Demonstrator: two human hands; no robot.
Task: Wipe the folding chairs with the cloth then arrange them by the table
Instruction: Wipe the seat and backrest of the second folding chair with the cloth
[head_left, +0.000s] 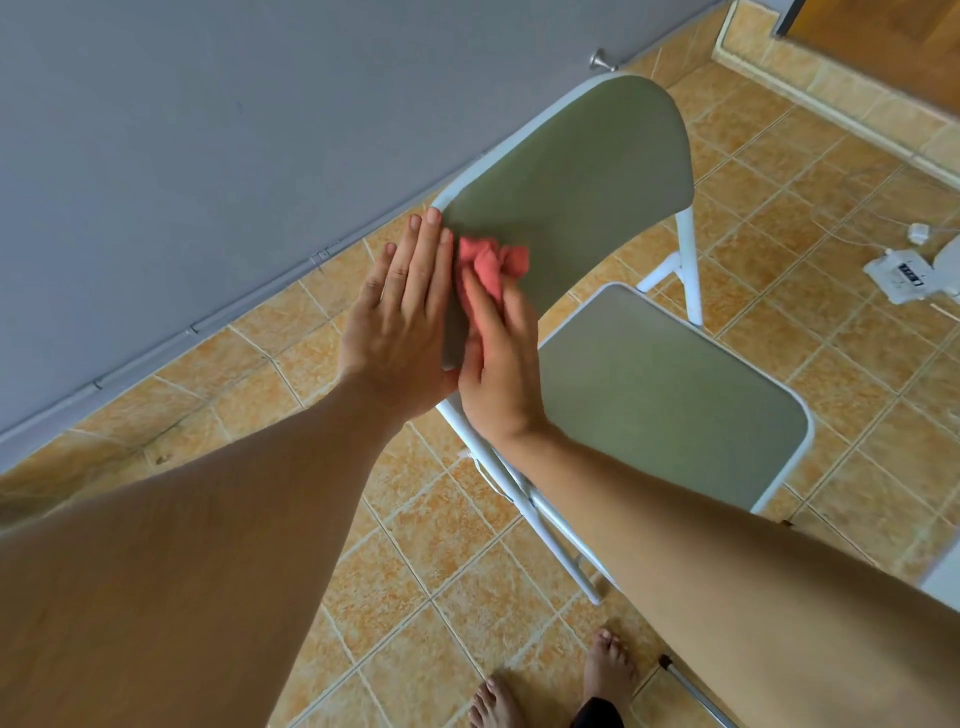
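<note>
A folding chair (582, 176) with a white frame, green backrest and green seat stands unfolded on the tiled floor. My left hand (402, 317) lies flat, fingers straight, against the back side of the backrest's left edge. My right hand (496, 358) presses a crumpled pink cloth (491, 260) against the front of the backrest near that same edge, fingers mostly straight and a little blurred. Part of the cloth is hidden under my right fingers.
A grey wall (208, 156) with a doorstop (602, 60) runs along the left. A white device with a cable (904, 267) lies on the floor at the right. My bare feet (550, 686) stand at the bottom, beside a thin metal leg (696, 696).
</note>
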